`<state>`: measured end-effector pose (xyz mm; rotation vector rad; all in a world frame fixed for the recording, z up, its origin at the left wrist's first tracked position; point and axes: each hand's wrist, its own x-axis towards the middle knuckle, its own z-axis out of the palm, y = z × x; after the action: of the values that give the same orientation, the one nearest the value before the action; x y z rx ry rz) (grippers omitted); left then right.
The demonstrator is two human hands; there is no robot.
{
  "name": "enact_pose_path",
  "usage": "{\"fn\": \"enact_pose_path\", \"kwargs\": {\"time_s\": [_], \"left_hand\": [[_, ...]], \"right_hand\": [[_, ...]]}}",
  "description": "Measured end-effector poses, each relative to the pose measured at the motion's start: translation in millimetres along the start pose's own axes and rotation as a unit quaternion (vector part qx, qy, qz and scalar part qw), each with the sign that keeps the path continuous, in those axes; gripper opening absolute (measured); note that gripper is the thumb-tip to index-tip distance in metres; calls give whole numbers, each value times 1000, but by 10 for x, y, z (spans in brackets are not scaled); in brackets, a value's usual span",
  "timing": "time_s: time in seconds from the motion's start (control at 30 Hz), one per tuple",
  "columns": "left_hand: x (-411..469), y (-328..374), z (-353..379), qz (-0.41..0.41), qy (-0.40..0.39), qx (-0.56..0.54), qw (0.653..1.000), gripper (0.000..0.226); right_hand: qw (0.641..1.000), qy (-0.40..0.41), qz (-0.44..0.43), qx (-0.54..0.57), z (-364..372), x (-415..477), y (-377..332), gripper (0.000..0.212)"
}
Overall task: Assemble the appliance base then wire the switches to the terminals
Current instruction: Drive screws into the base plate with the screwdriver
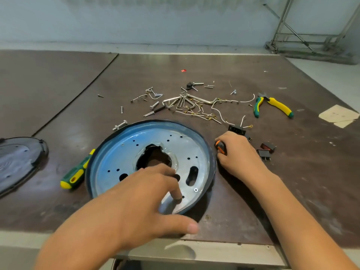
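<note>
One nut in blue base pan, right hand gripping orange screwdriver

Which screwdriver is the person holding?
The orange-and-black screwdriver, its handle gripped in the right hand beside the blue disc. The green-and-yellow screwdriver lies on the table left of the disc, with no hand on it.

Brightness: I read even, soft light, bright enough throughout.
Source: above and ahead of me, judging by the shadows.
Shadows: soft patches fall toward me under the base plate and my left hand.
Glare: pale sheen on the far table and on the base plate's bare metal.
Blur: left hand slightly soft; top of the wall smeared.
Distortion: table edges splay toward the corners.
</note>
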<state>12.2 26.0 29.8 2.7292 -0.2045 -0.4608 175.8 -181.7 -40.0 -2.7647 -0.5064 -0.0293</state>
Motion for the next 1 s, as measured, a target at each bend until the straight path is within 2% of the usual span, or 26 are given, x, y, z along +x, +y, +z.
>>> {"fn": "enact_pose_path", "kwargs": {"time_s": [0.13,0.37,0.53,0.57,0.63,0.7,0.8,0.9,1.0], "left_hand": [[156,209,160,19,85,35,996,106],[247,329,359,24,89,97,991,62],[69,251,133,36,-32,44,998,56],[51,247,86,31,-46,28,998,60],[58,288,34,12,-38,-9,999,83],[134,385,74,5,28,-13,1000,98],[382,541,255,8,127,16,992,85],[628,611,365,-36,119,57,991,79],[741,628,334,-39,105,72,991,61]], "right_hand": [[999,29,17,-9,-1,18,27,18],[1000,11,9,1,3,25,54,16],[1000,13,2,6,9,34,75,15],[1000,10,1,2,12,33,78,16],[1000,8,2,8,11,30,82,14],[999,9,14,30,-9,17,83,12],[999,19,24,40,-51,-8,82,15],[998,10,28,56,-95,-47,81,15],[996,-9,29,80,-123,-104,92,11]]}}
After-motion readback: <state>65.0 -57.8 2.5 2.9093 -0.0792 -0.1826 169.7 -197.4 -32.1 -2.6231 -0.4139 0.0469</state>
